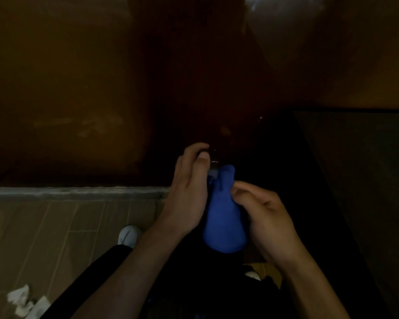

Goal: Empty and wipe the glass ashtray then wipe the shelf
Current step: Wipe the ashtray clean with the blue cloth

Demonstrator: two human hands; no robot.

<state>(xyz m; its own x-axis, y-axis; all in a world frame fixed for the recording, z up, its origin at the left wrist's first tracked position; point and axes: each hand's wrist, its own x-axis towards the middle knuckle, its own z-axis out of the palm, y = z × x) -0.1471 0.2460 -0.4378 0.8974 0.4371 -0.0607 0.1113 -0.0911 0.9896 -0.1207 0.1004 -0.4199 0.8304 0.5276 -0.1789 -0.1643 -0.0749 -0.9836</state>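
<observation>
The scene is very dim. My left hand (189, 189) grips the glass ashtray (213, 165), of which only a few glinting edges show between my thumb and fingers. A blue cloth (224, 212) is bunched against the ashtray, and my right hand (266, 217) holds the cloth from the right, fingers curled into it. Both hands meet in front of my body, above my dark trousers. A dark flat surface (355, 180), which may be the shelf, lies to the right; its details are lost in shadow.
A dark brown wall (78, 88) fills the upper half. Tiled floor (55, 226) lies at lower left with a grey ledge (78, 192) along the wall. My white shoe (129, 236) stands there, and crumpled white paper (23, 300) lies at the bottom left.
</observation>
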